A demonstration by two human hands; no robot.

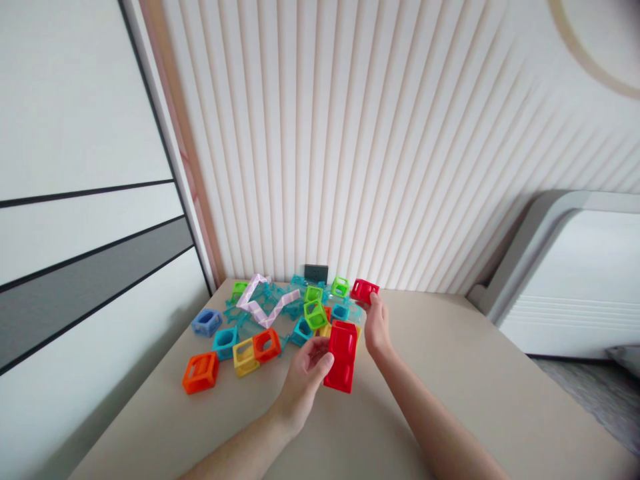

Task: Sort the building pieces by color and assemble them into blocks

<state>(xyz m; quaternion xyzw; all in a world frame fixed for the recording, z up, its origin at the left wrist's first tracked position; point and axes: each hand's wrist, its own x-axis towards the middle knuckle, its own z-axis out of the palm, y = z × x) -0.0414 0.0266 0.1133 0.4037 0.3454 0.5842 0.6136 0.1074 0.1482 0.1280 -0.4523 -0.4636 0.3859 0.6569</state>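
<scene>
My left hand (306, 373) is closed on a red piece (342, 357) made of two hollow cubes joined end to end, held just above the beige table (450, 373). My right hand (376, 325) reaches further back, and its fingers pinch a single red hollow cube (365, 291) at the right end of the pile. A heap of hollow plastic cubes lies behind both hands: green (315, 313), teal (225, 341), yellow (245, 357), orange (201, 372) and blue (207, 322).
A pale pink zigzag strip (262, 303) lies across clear teal frame pieces (280, 297) in the pile. A small dark block (316, 273) stands against the ribbed wall. A white cabinet borders the table on the left, and white furniture stands at the right.
</scene>
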